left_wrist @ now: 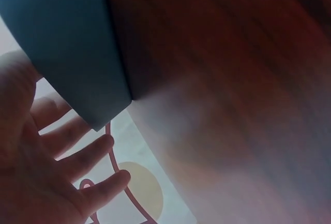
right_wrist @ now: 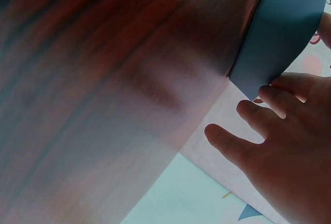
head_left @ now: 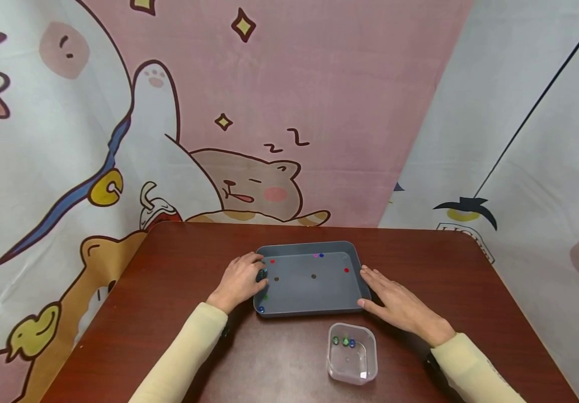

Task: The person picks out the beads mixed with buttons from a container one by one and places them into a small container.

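Observation:
A grey rectangular tray [head_left: 294, 296] lies on the table with several small marbles spread over it. Among them are a red marble [head_left: 346, 270], a dark blue one [head_left: 321, 255] and a brownish one [head_left: 313, 276]. My left hand [head_left: 239, 281] touches the tray's left rim, thumb and fingertips reaching slightly over it. Teal shows beside those fingertips, partly hidden. On the opposite side, my right hand [head_left: 400, 305] rests its extended fingers against the right rim. Both wrist views show spread fingers beside the tray's outer wall [left_wrist: 72, 43].
In front of the tray stands a clear plastic container [head_left: 353, 372] holding a few green and blue marbles, one being a blue marble [head_left: 352, 343]. The brown wooden table [head_left: 178, 268] meets a printed cartoon cloth [head_left: 349, 112] at its back edge.

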The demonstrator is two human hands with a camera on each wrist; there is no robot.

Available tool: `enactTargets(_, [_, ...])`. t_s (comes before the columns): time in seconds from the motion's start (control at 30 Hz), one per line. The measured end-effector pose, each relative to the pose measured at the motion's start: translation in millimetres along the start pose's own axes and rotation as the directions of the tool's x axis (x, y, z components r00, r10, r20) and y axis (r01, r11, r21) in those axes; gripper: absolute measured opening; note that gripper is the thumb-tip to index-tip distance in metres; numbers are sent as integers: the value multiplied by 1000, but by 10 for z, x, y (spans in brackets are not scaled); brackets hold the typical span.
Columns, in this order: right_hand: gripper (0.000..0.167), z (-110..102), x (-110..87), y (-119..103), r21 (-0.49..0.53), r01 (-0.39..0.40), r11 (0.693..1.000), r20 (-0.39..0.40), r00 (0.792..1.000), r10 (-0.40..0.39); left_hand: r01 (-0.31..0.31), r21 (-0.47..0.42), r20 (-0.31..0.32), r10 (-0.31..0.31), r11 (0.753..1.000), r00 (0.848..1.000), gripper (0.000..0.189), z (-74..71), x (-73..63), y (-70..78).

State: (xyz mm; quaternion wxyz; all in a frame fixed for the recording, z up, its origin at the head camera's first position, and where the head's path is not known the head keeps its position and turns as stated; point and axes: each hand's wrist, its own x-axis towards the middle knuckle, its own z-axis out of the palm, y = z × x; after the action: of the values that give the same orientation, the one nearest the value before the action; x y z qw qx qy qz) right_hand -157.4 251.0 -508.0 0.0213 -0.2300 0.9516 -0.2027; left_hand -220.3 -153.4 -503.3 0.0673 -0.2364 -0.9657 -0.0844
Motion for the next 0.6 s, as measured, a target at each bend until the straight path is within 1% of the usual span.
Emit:
enactTargets(0.2, [83,0,-1,-1,2,6,1000,-1,1000,-6,17,-20,0,-17,1000,1000,25,26,20,12])
enactTargets(0.43, [83,-7,-2,-2,1,-1,1000,5,1000,1,33,-36,-6,-33,999,999,23,44,38,26])
enactTargets(0.6, [84,-6,2,-5,-1,-2,1000,8,1000,2,59,-49,11,-59,997,998,20,45,52,49])
